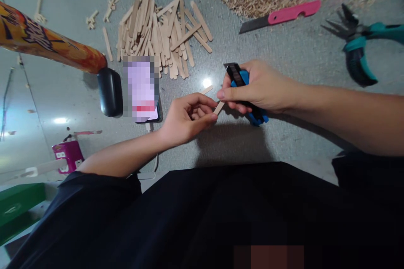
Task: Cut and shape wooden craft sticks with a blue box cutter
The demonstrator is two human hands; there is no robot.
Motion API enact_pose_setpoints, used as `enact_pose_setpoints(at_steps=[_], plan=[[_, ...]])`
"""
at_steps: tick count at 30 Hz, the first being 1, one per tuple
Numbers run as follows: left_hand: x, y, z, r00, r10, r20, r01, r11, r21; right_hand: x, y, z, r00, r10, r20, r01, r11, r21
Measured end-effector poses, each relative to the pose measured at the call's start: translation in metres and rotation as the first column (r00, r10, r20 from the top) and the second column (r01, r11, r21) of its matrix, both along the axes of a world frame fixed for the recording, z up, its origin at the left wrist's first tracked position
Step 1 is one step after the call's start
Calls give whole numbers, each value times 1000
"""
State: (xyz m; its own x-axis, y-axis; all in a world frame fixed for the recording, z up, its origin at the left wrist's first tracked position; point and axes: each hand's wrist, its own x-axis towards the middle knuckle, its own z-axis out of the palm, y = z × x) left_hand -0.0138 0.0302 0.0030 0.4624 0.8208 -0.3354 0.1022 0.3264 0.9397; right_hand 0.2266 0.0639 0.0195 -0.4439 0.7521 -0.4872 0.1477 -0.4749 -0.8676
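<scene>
Between thumb and fingertips, my left hand point(189, 117) pinches a short piece of wooden craft stick point(219, 108). My right hand point(252, 86) is wrapped round a blue and black utility knife point(240, 76), its blade tip pointing up and to the left. The right thumb and fingers also meet the upper end of the stick piece. Just beyond my left fingers, another stick piece point(207, 90) shows, partly hidden by the hand. A heap of wooden craft sticks point(151, 29) lies farther back on the grey table point(293, 134).
A pink cutter point(293, 11) lies before a pile of wood shavings point(255, 2). Teal-handled pliers point(360, 42) are at the right. To the left are a phone point(142, 88) with its cable, a dark oval case point(109, 92), an orange tube point(53, 38) and a purple power socket point(67, 155).
</scene>
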Motion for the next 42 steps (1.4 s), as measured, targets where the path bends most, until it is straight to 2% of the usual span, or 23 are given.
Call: enact_pose_setpoints(at_steps=[4,7,9,12,14,16,18,21,24,28,34,37,42], plan=[[2,3,-2,1000,-9,28,9,1000,-6,-2,-3,-2,989,-65,-136,68,998,12],[4,4,-4,995,87,53,-87,996,-7,-4,-8,-2,977,-92,-191,89,996,-27],[4,5,-6,990,128,54,-127,992,-15,-5,-13,-1,983,-42,-177,37,999,-30],[4,4,-11,990,129,59,-129,992,-15,-6,-21,-3,993,107,-47,-103,992,70],[2,3,-17,992,109,70,-110,994,15,-5,-25,-7,983,172,61,-181,967,181],[0,1,-24,993,71,90,-78,994,78,-4,-28,-13,981,173,92,-193,934,300],[-2,0,-30,994,30,106,-46,988,148,-3,-30,-16,983,163,83,-182,920,347],[-4,-1,-37,994,4,107,-26,979,204,-3,-31,-13,984,152,89,-172,939,298],[-4,-3,-39,994,4,109,-30,972,232,-5,-31,-5,983,152,106,-177,933,313],[-5,-4,-40,994,6,112,-34,968,249,-7,-29,4,971,158,177,-208,926,315],[-5,-5,-39,995,-5,99,-21,964,266,-5,-18,12,942,218,254,-280,929,242],[-5,-6,-39,996,3,94,-27,965,261,-5,-18,8,943,199,266,-263,936,232],[-4,-6,-39,997,11,79,-32,961,276,-6,-21,-9,953,162,258,-240,920,308]])
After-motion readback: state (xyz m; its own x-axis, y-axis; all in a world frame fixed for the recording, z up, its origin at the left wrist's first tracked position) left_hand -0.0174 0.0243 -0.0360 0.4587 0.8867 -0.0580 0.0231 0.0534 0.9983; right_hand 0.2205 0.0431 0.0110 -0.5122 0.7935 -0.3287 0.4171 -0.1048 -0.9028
